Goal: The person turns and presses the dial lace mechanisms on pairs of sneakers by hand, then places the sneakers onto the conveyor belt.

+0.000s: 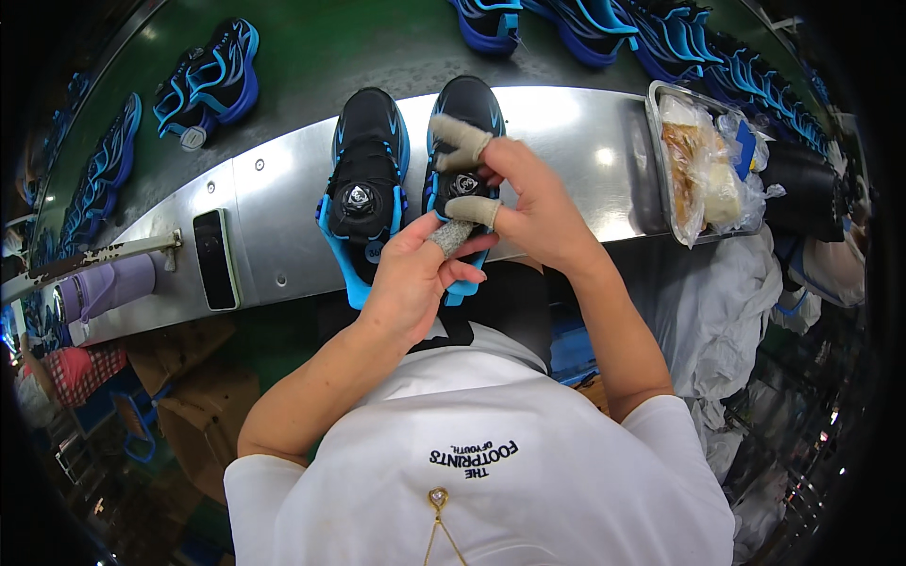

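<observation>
Two black-and-blue sneakers stand side by side before me, toes pointing away. The left sneaker [368, 141] has a round dial on its tongue and is untouched. Both hands are at the right sneaker [469, 99]. My left hand [415, 274] grips its collar near the heel, with a grey cover on one finger. My right hand [528, 203] holds its right side. The index finger and thumb, in cream cloth finger covers, reach over the tongue on either side of its dial [462, 186]. Where the fingers curl inside the collar is partly hidden.
The sneakers stand on a metal ledge [585, 141] beside a green surface with more sneakers [212, 80]. A phone [216, 259] and a lilac tumbler [118, 286] lie at left. On the right is a metal tray [672, 170] of plastic-wrapped bundles. Cardboard boxes [208, 406] stand below left.
</observation>
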`<state>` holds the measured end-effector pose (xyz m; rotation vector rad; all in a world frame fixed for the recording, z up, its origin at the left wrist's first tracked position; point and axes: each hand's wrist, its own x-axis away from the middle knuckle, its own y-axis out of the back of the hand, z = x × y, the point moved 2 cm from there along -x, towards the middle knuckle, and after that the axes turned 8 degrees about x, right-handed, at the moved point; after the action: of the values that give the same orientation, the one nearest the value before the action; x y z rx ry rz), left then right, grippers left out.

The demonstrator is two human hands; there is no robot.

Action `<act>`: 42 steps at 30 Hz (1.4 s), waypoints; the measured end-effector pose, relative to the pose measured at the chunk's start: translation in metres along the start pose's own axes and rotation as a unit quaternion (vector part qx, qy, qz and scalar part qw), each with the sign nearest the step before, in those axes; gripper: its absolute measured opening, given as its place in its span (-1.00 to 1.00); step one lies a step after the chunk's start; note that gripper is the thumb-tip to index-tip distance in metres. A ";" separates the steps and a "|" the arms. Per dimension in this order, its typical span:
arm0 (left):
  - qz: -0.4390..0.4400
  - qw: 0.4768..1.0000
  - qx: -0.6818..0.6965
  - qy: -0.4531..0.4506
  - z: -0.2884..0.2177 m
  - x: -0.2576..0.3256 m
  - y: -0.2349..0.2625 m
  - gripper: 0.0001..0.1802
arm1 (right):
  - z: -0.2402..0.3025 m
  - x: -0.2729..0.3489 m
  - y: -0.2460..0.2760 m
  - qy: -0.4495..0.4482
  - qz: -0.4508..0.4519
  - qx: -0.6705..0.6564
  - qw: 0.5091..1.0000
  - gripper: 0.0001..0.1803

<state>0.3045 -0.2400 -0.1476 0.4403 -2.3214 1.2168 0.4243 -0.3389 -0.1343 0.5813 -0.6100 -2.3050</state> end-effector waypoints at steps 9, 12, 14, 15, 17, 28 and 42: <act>0.023 1.000 -0.012 0.010 -0.015 0.009 -0.005 -0.68 | 0.004 0.004 -0.001 -0.103 -0.015 -0.029 0.994 -0.50; 0.060 0.912 -0.404 -0.041 -0.057 0.034 0.000 -0.73 | -0.025 0.004 0.015 -0.169 -0.036 -0.212 0.962 -0.56; -0.004 0.748 -0.584 -0.316 -0.083 0.040 0.005 -0.70 | -0.027 0.004 0.026 -0.143 -0.068 -0.223 0.962 -0.59; -0.070 0.622 -0.675 -0.390 -0.102 0.037 0.001 -0.67 | -0.030 0.004 0.031 -0.173 -0.049 -0.203 0.963 -0.57; -0.047 0.681 -0.656 -0.322 -0.102 0.018 0.035 -0.64 | -0.029 0.000 0.032 -0.197 -0.026 -0.184 0.963 -0.55; 0.018 0.699 -0.601 -0.387 -0.089 0.016 0.010 -0.54 | -0.025 -0.020 0.014 -0.104 -0.010 -0.127 0.986 -0.60; 0.061 0.672 -0.664 -0.321 -0.083 -0.049 0.004 -0.54 | -0.033 -0.019 0.012 -0.214 0.011 -0.256 0.943 -0.44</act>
<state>0.3651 -0.1661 -0.1360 0.1282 -3.0539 -0.9661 0.4607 -0.3419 -0.1491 -0.1770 -0.1785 -2.4473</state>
